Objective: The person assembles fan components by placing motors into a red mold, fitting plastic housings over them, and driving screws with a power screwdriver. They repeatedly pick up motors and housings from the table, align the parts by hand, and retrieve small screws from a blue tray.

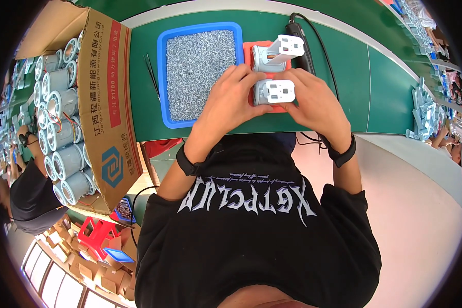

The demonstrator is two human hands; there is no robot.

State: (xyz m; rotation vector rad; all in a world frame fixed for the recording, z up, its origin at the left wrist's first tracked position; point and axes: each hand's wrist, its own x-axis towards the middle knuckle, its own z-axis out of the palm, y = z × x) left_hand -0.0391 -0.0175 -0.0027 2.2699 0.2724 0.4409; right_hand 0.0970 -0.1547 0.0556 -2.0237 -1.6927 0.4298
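Both my hands are closed round the near grey cylindrical housing (260, 92), which carries a white bracket with holes (281, 91) on its right side. My left hand (228, 97) holds its left side, thumb and fingertips against the grey body. From the right, my right hand (315, 100) grips the bracket end, with its fingers curled behind. A second grey housing (262, 60) with a taller white bracket (291, 46) sits just beyond. Under both lies an orange-red block (247, 50), partly covered by the parts and my hands.
Left of my hands stands a blue tray (162, 77) of small metal screws, with black tweezers (151, 74) beside it. A cardboard box (105, 82) holds several similar housings. A corded black electric screwdriver (302, 43) lies behind. Metal strips (422, 110) are piled far right; another person (33, 197) is at left.
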